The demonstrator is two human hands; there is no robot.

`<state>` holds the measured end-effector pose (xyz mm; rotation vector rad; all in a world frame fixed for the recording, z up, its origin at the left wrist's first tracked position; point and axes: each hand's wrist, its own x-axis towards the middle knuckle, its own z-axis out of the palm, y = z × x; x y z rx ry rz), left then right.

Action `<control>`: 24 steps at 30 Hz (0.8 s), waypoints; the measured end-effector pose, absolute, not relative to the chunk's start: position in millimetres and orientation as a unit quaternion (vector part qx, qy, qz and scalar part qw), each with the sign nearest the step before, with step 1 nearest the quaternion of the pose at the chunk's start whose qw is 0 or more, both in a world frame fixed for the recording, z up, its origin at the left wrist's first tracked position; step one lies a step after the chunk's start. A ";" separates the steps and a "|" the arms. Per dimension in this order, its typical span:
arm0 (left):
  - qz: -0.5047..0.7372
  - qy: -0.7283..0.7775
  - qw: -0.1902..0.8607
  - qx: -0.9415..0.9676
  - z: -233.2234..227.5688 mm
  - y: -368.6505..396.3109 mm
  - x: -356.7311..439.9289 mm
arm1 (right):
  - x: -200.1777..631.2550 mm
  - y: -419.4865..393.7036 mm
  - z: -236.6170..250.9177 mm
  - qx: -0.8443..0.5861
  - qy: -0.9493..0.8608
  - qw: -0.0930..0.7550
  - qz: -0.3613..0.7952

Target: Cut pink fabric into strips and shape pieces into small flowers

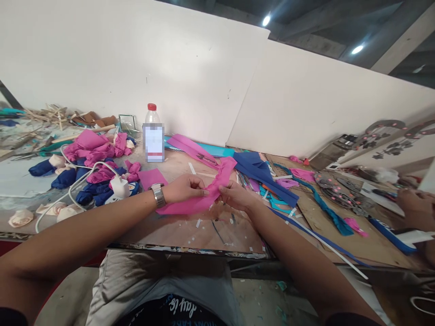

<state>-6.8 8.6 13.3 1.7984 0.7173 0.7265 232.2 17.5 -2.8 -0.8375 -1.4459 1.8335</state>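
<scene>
Shirt point(152, 312) at bottom centre. Pink strip point(192, 206) mid-frame, left hand point(181, 188) and right hand point(235, 194) both pinching it. Likely light, soft, tearable; grip at the gathered folds.

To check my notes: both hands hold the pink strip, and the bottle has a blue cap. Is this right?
The bottle cap is red, not blue, as the head view shows; the left hand and right hand do hold the pink strip.

White script point(183, 307) on black shirt point(149, 314): "day" legible, rest unclear; label point(154, 141) on bottle point(152, 116) pixelated.
</scene>
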 end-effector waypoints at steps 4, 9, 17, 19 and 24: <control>0.304 0.293 0.522 0.741 16.0 7.9 -7.0 | 233.9 19.8 -2.1 -0.311 -0.543 0.371 0.687; 0.315 0.310 0.510 0.738 15.7 8.1 -6.0 | 235.1 18.0 -1.6 -0.313 -0.599 0.297 0.675; 0.255 0.334 0.462 0.781 7.1 14.4 -10.7 | 236.9 30.4 -7.5 -0.431 -0.585 0.531 0.436; 0.227 0.332 0.433 0.807 6.6 12.8 -11.0 | 238.1 27.4 -0.7 -0.434 -0.667 0.552 0.248; 0.196 0.334 0.366 0.846 5.1 5.5 -7.3 | 224.2 1.7 17.7 -0.319 -0.885 0.327 0.086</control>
